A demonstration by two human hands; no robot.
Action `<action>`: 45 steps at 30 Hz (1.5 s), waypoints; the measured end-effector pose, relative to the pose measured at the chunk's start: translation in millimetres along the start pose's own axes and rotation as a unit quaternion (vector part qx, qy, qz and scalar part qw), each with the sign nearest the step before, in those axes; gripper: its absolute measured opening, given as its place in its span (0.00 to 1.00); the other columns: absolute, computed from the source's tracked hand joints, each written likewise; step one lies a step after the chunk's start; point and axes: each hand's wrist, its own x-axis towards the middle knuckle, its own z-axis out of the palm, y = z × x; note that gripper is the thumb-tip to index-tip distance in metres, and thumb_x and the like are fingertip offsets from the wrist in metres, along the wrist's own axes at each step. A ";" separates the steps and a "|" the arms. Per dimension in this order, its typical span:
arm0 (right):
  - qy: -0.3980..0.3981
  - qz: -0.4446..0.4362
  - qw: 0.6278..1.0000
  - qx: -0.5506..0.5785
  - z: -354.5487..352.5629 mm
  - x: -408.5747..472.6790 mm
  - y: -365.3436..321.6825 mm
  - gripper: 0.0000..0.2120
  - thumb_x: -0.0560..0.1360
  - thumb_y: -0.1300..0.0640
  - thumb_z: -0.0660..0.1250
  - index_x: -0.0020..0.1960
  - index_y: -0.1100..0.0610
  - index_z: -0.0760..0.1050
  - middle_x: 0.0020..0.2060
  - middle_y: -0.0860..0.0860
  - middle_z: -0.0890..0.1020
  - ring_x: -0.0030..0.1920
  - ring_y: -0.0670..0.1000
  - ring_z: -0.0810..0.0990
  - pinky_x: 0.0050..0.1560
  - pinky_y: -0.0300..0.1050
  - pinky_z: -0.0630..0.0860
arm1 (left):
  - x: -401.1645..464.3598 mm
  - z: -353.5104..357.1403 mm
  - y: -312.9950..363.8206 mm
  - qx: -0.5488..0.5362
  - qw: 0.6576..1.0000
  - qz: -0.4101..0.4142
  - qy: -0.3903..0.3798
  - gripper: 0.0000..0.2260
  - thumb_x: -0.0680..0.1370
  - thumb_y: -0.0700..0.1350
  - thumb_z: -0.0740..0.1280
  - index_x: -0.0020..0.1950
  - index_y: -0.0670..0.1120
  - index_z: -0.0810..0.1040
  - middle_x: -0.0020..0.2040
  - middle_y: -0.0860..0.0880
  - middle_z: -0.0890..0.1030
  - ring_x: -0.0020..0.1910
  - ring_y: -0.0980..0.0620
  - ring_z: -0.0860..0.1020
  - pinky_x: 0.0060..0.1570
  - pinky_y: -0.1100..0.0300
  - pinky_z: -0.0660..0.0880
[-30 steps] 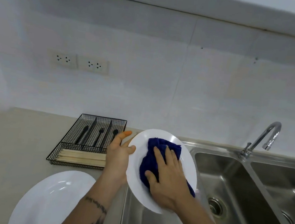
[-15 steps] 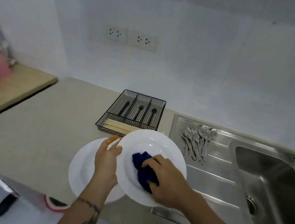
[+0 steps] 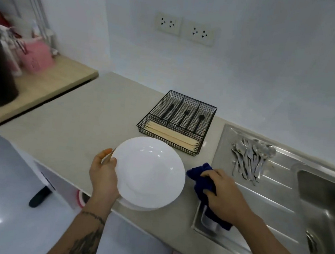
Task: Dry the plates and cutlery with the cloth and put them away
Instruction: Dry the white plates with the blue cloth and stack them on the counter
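Note:
A white plate [image 3: 149,170] lies flat on top of another white plate [image 3: 132,206], whose rim shows beneath it near the counter's front edge. My left hand [image 3: 103,174] grips the top plate's left rim, thumb on top. To the right of the plates, my right hand [image 3: 223,193] holds the dark blue cloth [image 3: 200,178] over the near end of the steel draining board [image 3: 275,201]. A pile of silver forks and spoons [image 3: 250,157] lies on the draining board farther back.
A black wire cutlery tray [image 3: 177,121] with black utensils and wooden chopsticks stands behind the plates on the beige counter [image 3: 75,122]. The sink basin [image 3: 326,207] is at far right. A wooden shelf [image 3: 48,84] at left carries a pink container and a dark pot.
The plate came down flat onto the other plate on the counter. My right hand took the cloth off the plate and moved right to the draining board. The view turned left and down.

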 end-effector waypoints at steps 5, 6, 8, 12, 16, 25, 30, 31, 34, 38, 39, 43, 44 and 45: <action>0.031 0.042 0.995 -0.086 14.8 -1.0 1.7 0.20 0.75 0.55 0.65 0.66 0.47 0.68 0.63 0.49 0.70 0.56 0.54 0.71 0.57 0.48 0.72 | -1.7 2.8 -2.8 0.081 0.994 0.070 0.012 0.14 0.78 0.33 0.59 0.57 0.47 0.78 0.52 0.53 0.80 0.48 0.55 0.78 0.42 0.65 0.72; 0.034 0.051 0.993 -0.101 17.3 -1.7 2.8 0.20 0.75 0.55 0.64 0.66 0.47 0.68 0.63 0.50 0.70 0.56 0.54 0.71 0.57 0.48 0.72 | -2.7 2.9 -4.8 0.111 0.989 0.092 0.018 0.15 0.77 0.32 0.58 0.56 0.48 0.78 0.52 0.53 0.80 0.48 0.55 0.78 0.41 0.66 0.71; 0.038 0.066 0.989 -0.127 22.0 -3.4 5.1 0.21 0.75 0.55 0.64 0.67 0.48 0.67 0.64 0.50 0.70 0.56 0.55 0.71 0.58 0.48 0.71 | -3.1 2.4 -10.9 0.155 0.979 0.126 0.029 0.17 0.75 0.32 0.57 0.56 0.49 0.77 0.53 0.52 0.80 0.51 0.51 0.78 0.45 0.63 0.73; -0.018 0.087 0.985 -0.148 36.7 -10.4 14.7 0.24 0.74 0.55 0.62 0.69 0.48 0.64 0.68 0.50 0.68 0.62 0.55 0.69 0.63 0.51 0.69 | 3.6 1.0 -21.6 0.207 0.968 0.135 0.025 0.19 0.75 0.32 0.57 0.57 0.51 0.76 0.55 0.51 0.79 0.54 0.48 0.76 0.49 0.56 0.73; -0.091 0.121 0.987 -0.052 36.0 -8.8 20.0 0.26 0.70 0.53 0.61 0.68 0.46 0.62 0.68 0.48 0.66 0.67 0.56 0.65 0.66 0.57 0.66 | 9.7 -3.6 -25.3 0.237 0.964 0.118 -0.002 0.19 0.76 0.33 0.57 0.60 0.51 0.76 0.57 0.50 0.78 0.54 0.47 0.75 0.50 0.57 0.71; 0.040 0.038 0.996 0.075 25.4 33.0 -29.4 0.20 0.76 0.53 0.61 0.67 0.50 0.65 0.68 0.48 0.67 0.67 0.52 0.67 0.67 0.54 0.68 | 27.8 -13.1 -22.9 0.234 0.963 0.122 -0.047 0.14 0.81 0.38 0.60 0.63 0.49 0.76 0.58 0.51 0.79 0.56 0.49 0.75 0.56 0.57 0.70; 0.030 0.101 0.965 0.241 40.4 56.0 -56.0 0.22 0.80 0.52 0.60 0.72 0.47 0.60 0.70 0.51 0.66 0.62 0.51 0.71 0.60 0.49 0.72 | 43.7 -12.0 -18.1 0.230 0.963 0.108 -0.090 0.11 0.81 0.41 0.64 0.63 0.47 0.78 0.57 0.50 0.79 0.55 0.49 0.76 0.58 0.51 0.73; 0.026 0.122 0.954 0.272 46.0 61.1 -59.9 0.22 0.81 0.51 0.60 0.73 0.46 0.60 0.70 0.52 0.66 0.62 0.51 0.71 0.61 0.50 0.73 | 48.2 -12.0 -19.5 0.230 0.963 0.103 -0.097 0.12 0.80 0.39 0.64 0.62 0.46 0.78 0.58 0.49 0.79 0.55 0.49 0.76 0.59 0.51 0.73; 0.016 0.144 0.941 0.305 60.9 61.4 -66.5 0.22 0.81 0.49 0.58 0.74 0.42 0.59 0.69 0.51 0.66 0.63 0.51 0.69 0.65 0.55 0.69 | 49.8 -12.8 -22.0 0.209 0.965 0.102 -0.122 0.14 0.79 0.35 0.64 0.62 0.44 0.80 0.62 0.47 0.80 0.58 0.48 0.77 0.58 0.56 0.72; 0.021 0.135 0.951 0.279 83.9 54.6 -73.6 0.22 0.81 0.50 0.58 0.74 0.43 0.59 0.67 0.45 0.64 0.63 0.46 0.66 0.63 0.43 0.62 | 47.4 -9.2 -24.8 0.172 0.975 0.080 -0.113 0.14 0.79 0.33 0.63 0.63 0.41 0.80 0.60 0.47 0.80 0.55 0.51 0.78 0.47 0.70 0.73; 0.036 0.131 0.949 0.285 87.4 52.8 -75.9 0.23 0.81 0.51 0.59 0.74 0.45 0.60 0.68 0.46 0.64 0.62 0.44 0.65 0.61 0.40 0.61 | 47.2 -8.3 -25.4 0.160 0.979 0.072 -0.108 0.14 0.79 0.33 0.63 0.63 0.41 0.80 0.59 0.48 0.80 0.52 0.54 0.78 0.44 0.74 0.74; 0.059 0.120 0.951 0.278 90.5 50.1 -76.2 0.23 0.81 0.53 0.60 0.75 0.48 0.60 0.70 0.48 0.63 0.58 0.42 0.64 0.58 0.38 0.61 | 44.0 -7.1 -27.9 0.128 0.985 0.056 -0.098 0.15 0.78 0.33 0.64 0.63 0.41 0.80 0.58 0.48 0.81 0.50 0.56 0.79 0.42 0.72 0.75; 0.059 0.123 0.954 0.266 88.7 49.0 -75.5 0.23 0.81 0.53 0.59 0.75 0.48 0.60 0.71 0.47 0.63 0.58 0.42 0.64 0.58 0.38 0.61 | 40.7 -7.8 -28.4 0.122 0.986 0.051 -0.097 0.15 0.78 0.33 0.64 0.64 0.41 0.80 0.58 0.48 0.81 0.52 0.53 0.79 0.45 0.69 0.75; 0.064 0.126 0.956 0.257 87.1 46.9 -75.1 0.23 0.81 0.52 0.59 0.74 0.48 0.60 0.71 0.47 0.63 0.58 0.43 0.65 0.58 0.39 0.61 | 36.4 -8.3 -27.7 0.116 0.987 0.048 -0.095 0.15 0.78 0.34 0.64 0.64 0.42 0.80 0.58 0.48 0.81 0.54 0.50 0.78 0.47 0.65 0.75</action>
